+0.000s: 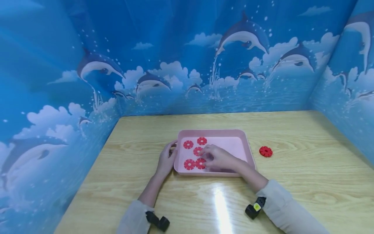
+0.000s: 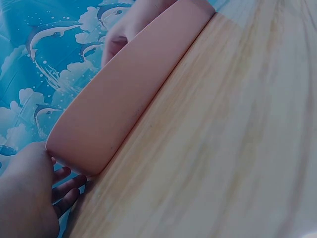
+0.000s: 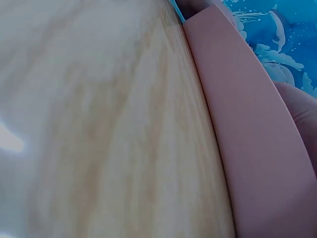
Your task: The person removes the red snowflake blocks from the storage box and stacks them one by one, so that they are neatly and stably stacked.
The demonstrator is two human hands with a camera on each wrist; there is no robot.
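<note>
A shallow pink tray (image 1: pixel 230 174) lies on the table with several red notched plastic discs (image 1: pixel 189 164) in its left part. At the tray's left side is my left hand (image 1: pixel 167 160), holding the wall by the upper left corner. In the left wrist view its thumb side meets the rim and the fingers bend beside the corner. My right hand (image 1: pixel 217 157) reaches over the front wall into the tray, fingers bent down at a middle red disc (image 1: pixel 197 151) and a lower red disc (image 1: pixel 200 163). Whether it pinches a disc is hidden.
One more red disc (image 1: pixel 266 151) lies on the wooden table (image 1: pixel 295 156) right of the tray. Blue dolphin-print cloth (image 1: pixel 181 39) walls in the table at the back and sides. Light glares off the tabletop in front of the tray.
</note>
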